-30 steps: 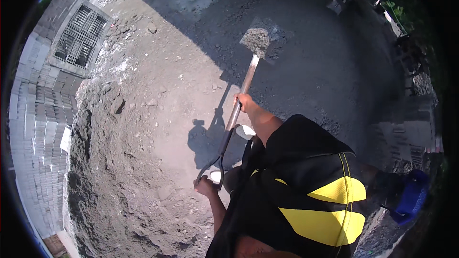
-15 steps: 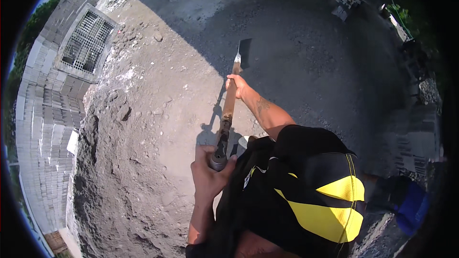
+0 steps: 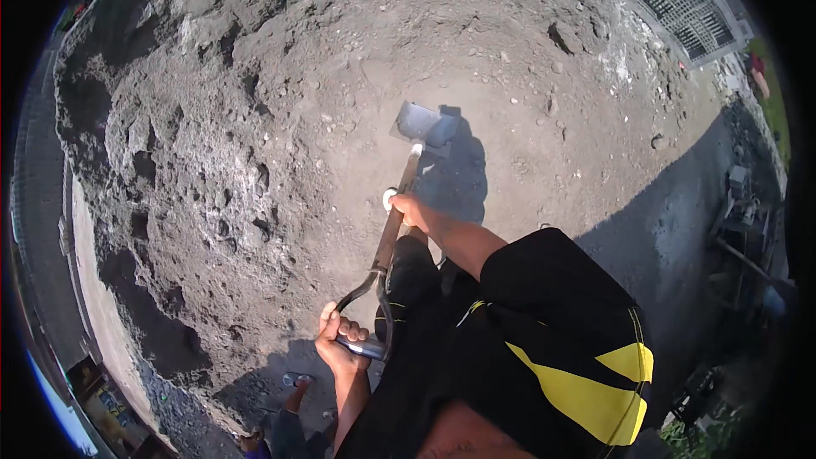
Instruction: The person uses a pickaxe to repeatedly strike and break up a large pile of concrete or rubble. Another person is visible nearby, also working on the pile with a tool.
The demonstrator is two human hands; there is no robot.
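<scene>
Sunlit grey ground [image 3: 527, 161], gritty and strewn with small stones, fills most of the head view, and a big heap of damp, clumpy grey soil [image 3: 212, 144] rises to the left of the shovel [image 3: 399, 212], taking up the upper left of the picture. At the middle of the scene the shovel runs from its flat metal blade [image 3: 422, 123], which lies on the bare ground just beside the foot of the heap, down along a wooden shaft to a D-shaped handle nearest the person. Beside the blade, on its right, its dark shadow falls on the ground. The left hand [image 3: 340, 342] has its grip closed round the crossbar of the D-handle, fingers curled over the bar. The right hand [image 3: 410, 211] has its grip closed round the wooden shaft, about halfway between handle and blade. Below the shovel are the person's black clothes with a yellow patch [image 3: 595, 391]. Well to the upper right of the blade stands a grey barred metal frame [image 3: 680, 0].
</scene>
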